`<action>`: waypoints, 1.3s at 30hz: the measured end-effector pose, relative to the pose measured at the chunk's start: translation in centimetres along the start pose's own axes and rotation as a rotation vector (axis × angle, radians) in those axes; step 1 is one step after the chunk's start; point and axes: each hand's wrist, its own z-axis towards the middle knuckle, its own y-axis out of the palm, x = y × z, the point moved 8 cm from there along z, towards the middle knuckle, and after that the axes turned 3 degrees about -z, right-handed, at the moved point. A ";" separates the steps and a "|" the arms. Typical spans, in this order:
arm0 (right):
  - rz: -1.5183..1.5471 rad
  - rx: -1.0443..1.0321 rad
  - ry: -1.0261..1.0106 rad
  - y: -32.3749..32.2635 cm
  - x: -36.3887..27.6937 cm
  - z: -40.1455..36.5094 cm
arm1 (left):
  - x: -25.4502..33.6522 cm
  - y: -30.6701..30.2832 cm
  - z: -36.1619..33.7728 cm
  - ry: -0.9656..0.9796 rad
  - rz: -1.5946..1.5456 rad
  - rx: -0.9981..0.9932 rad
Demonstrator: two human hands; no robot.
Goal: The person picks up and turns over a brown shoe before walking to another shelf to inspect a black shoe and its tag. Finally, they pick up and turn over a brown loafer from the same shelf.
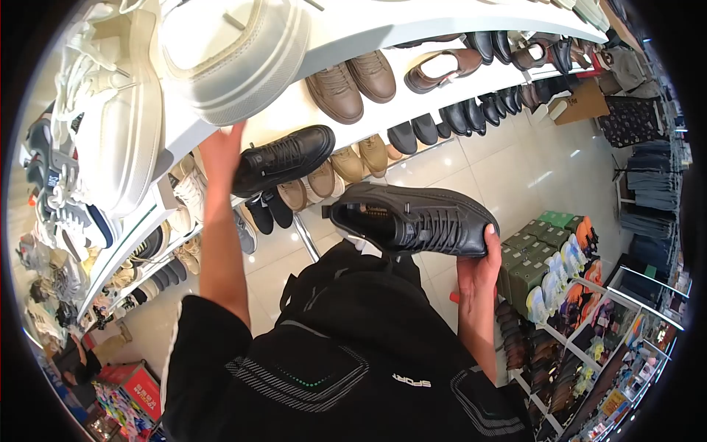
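Note:
A black lace-up shoe lies across in front of my body, its toe to the right. My right hand grips it at the toe, with the thumb on top and the other fingers underneath. A second black shoe is at the edge of the white shelf, toe pointing up and right. My left hand is at its heel end, slightly blurred, and its fingers are mostly hidden behind the shoe and shelf edge. Brown shoes stand on the shelf just beyond the second shoe.
Large white shoes stand on the upper shelf close by. Lower shelves hold tan shoes. Green boxes are stacked at the right beside a metal rack. A person is at the far lower left.

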 end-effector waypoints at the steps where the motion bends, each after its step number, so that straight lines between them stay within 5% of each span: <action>1: 0.006 -0.010 0.000 0.8 -0.1 0.5 | 4.0 -1.1 -3.6 0.005 -0.253 0.004; 3: 0.033 -0.054 0.032 3.2 -0.1 1.8 | 3.9 1.6 -10.5 -0.292 -0.818 -0.170; 7: -0.030 -0.277 0.111 8.7 1.4 5.2 | 7.0 4.4 -16.7 -0.590 -1.351 -0.489; 13: -0.139 -0.622 0.214 18.7 5.2 8.6 | 5.1 0.1 -14.6 -0.570 -1.149 -0.299; 19: -0.063 -0.766 0.377 26.5 8.0 7.1 | -3.2 -3.6 -11.6 -0.863 -1.100 0.087; 24: -0.144 -0.736 0.279 22.6 7.7 7.7 | -12.6 -3.9 -5.4 -0.904 -0.919 0.122; 29: -0.102 -0.635 0.387 14.4 10.2 9.4 | -15.4 -2.8 -1.9 -0.817 -0.740 0.115; 39: -0.098 -0.390 0.474 3.9 12.6 7.8 | -21.4 2.8 -1.0 -0.988 -0.727 -0.005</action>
